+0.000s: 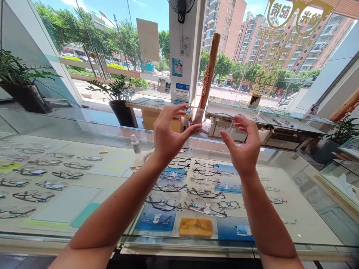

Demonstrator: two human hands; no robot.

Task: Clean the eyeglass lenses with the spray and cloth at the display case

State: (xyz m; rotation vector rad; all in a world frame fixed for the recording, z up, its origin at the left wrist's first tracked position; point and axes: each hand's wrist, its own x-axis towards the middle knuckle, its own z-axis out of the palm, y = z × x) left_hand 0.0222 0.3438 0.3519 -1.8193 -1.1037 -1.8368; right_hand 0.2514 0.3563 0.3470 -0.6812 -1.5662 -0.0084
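A pair of thin-rimmed eyeglasses (209, 116) is held up in the air above the glass counter, its lenses clear and see-through. My left hand (169, 130) grips the left end of the frame, fingers at the upper rim and thumb beneath. The right end sits in the fingers of my right hand (245, 144), with the thumb below the lens. Under my arms, rows of other eyeglasses (206, 191) lie in the display case (311, 224).
A small white spray bottle (135, 144) stands on the counter beside a pale cloth (141, 158). An amber-coloured case (195, 227) lies near the front. Potted plants (120, 101), a wooden post (209, 71) and a further display counter (269, 125) are by the windows.
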